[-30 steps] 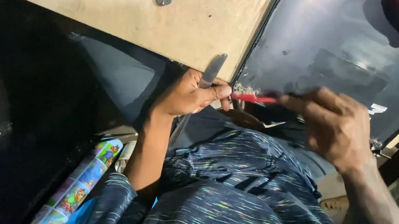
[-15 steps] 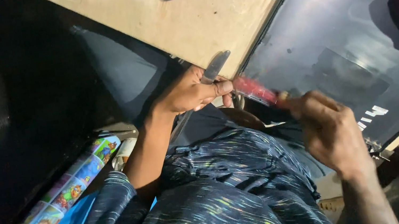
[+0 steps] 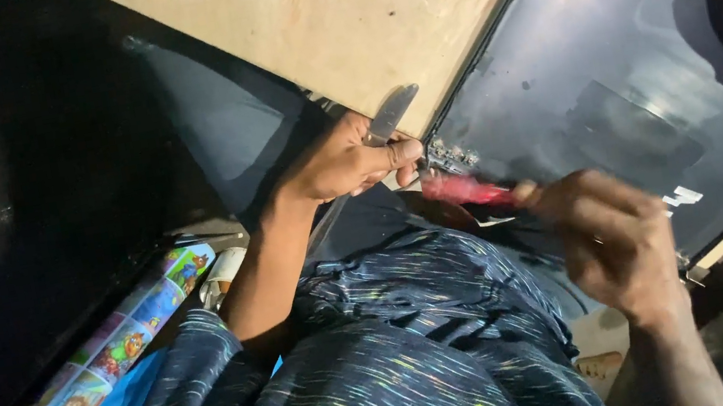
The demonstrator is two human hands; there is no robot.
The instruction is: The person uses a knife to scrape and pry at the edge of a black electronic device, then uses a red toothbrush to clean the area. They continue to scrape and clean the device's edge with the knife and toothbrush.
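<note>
Two tools at the laptop's near corner
Your left hand [image 3: 344, 159] grips a flat metal blade [image 3: 391, 115]; your right hand [image 3: 617, 238] grips the red screwdriver [image 3: 467, 190] (blurry). A slip could scratch the dark laptop lid [image 3: 593, 66].

I am reaching my left hand [image 3: 342, 159] forward from a bent elbow, the forearm bare below a dark streaked sleeve, with the fingers curled in and the thumb and fingertips [image 3: 402, 153] pinching together at the front. I am holding my right hand [image 3: 617, 240] lower and nearer to me, the wrist rising from the bottom edge, its back turned up and the fingers folded into a loose fist; it is blurred, so I cannot make out each finger. The two hands are sitting near each other but not touching.
</note>
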